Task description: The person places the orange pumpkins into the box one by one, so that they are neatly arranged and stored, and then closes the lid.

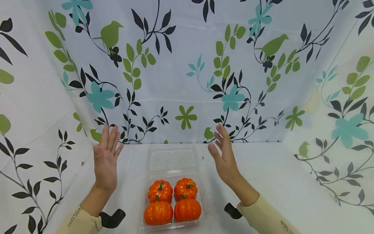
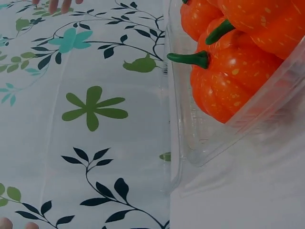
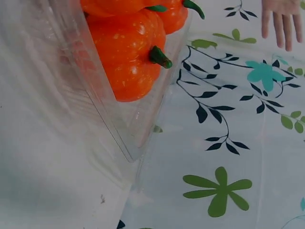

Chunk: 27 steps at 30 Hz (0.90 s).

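Observation:
Several small orange pumpkins (image 1: 158, 213) with green stems sit in two rows inside a clear plastic clamshell box (image 1: 205, 208). Its lid (image 1: 172, 159) lies folded back, away from me. My left hand (image 1: 106, 162) is raised to the left of the box, palm showing and fingers extended. On the other side, my right hand (image 1: 226, 156) is held up with its fingers loosely spread. Neither hand touches the box or a pumpkin. In the left wrist view, pumpkins (image 2: 233, 71) show behind the clear box wall; the right wrist view has a pumpkin (image 3: 126, 57) near the box corner.
A white table (image 1: 260, 169) carries the box. Behind it hangs a white cloth (image 1: 175, 81) printed with leaves, birds and flowers, with more cloth at both sides. Black wrist mounts (image 1: 112, 218) stick out from the beige sleeves (image 1: 267, 213). Small dark specks lie right of the lid.

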{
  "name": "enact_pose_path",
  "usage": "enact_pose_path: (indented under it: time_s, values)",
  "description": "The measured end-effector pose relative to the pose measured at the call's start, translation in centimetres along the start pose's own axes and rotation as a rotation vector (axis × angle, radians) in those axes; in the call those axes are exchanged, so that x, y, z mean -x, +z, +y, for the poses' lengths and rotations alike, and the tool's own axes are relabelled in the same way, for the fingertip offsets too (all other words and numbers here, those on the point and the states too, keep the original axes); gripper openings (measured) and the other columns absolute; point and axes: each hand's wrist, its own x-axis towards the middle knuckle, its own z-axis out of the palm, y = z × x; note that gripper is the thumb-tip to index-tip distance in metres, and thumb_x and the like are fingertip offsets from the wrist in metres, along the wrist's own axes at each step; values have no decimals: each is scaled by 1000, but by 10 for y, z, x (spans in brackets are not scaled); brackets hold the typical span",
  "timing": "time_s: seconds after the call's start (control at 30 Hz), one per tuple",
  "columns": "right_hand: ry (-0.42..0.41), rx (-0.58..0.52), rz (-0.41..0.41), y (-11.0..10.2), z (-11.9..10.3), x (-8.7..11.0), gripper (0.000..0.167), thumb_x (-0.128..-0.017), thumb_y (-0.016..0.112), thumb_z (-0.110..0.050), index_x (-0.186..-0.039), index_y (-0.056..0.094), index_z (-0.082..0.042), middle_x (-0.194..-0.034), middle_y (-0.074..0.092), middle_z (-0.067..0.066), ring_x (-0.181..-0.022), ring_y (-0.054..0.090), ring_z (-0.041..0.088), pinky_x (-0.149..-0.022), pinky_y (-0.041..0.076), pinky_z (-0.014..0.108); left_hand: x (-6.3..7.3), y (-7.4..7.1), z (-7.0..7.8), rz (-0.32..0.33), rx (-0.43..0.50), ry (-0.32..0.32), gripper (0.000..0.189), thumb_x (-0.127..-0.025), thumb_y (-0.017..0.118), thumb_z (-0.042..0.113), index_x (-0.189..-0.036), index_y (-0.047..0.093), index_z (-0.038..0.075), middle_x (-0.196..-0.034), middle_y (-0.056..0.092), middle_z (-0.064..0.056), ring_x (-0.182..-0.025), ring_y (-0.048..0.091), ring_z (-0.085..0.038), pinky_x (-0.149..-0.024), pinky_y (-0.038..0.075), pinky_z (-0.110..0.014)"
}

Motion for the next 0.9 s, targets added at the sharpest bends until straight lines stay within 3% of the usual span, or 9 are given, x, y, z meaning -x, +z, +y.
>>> enact_pose_path:
  time_s: [0.13, 0.23, 0.33, 0.47, 0.67, 0.9]
  values:
    - [250, -256, -1, -4, 14, -11, 63, -109, 34, -39, -163, 9, -17, -165, 20, 6, -149, 28, 27, -121, 24, 51, -6, -12, -8, -24, 80, -194, 90, -97, 22, 75, -164, 4, 18, -170, 11, -3, -155, 9, -19, -125, 14, -35]
    - [437, -451, 14, -6, 25, -16, 71, -107, 28, -55, -163, 8, -16, -166, 19, 9, -150, 25, 28, -123, 22, 48, -9, -23, -16, -21, 172, -348, 95, -92, 10, 81, -163, -5, 19, -170, 2, -1, -155, 2, -20, -125, 8, -44]
    - [553, -633, 16, -7, 35, -18, 82, -103, 27, -67, -164, 7, -16, -166, 18, 11, -151, 23, 31, -123, 21, 49, -10, -34, -26, 5, 288, -460, 97, -87, 8, 86, -163, -8, 27, -170, -4, 1, -155, -3, -23, -125, 5, -49]
    - [653, -793, -6, -8, 52, -15, 93, -97, 28, -76, -163, 6, -15, -166, 16, 14, -151, 21, 33, -123, 19, 50, -9, -44, -41, 44, 434, -582, 99, -83, 9, 90, -162, -7, 32, -170, -8, 1, -155, -7, -24, -125, 4, -49]
    - [792, -963, -20, -5, 81, -8, 110, -91, 34, -82, -162, 1, -5, -167, 8, 20, -152, 13, 38, -124, 16, 51, -10, -50, -60, 87, 618, -772, 113, -81, 18, 93, -160, -18, 21, -169, -16, 0, -154, -11, -18, -125, 2, -44]
    - [910, -1027, -61, 6, 105, 2, 115, -92, 36, -81, -159, -4, 4, -167, 4, 24, -153, 10, 39, -124, 13, 51, -4, -50, -76, 67, 598, -911, 119, -81, 23, 93, -158, -22, 14, -168, -17, -5, -154, -9, -22, -125, 3, -41]
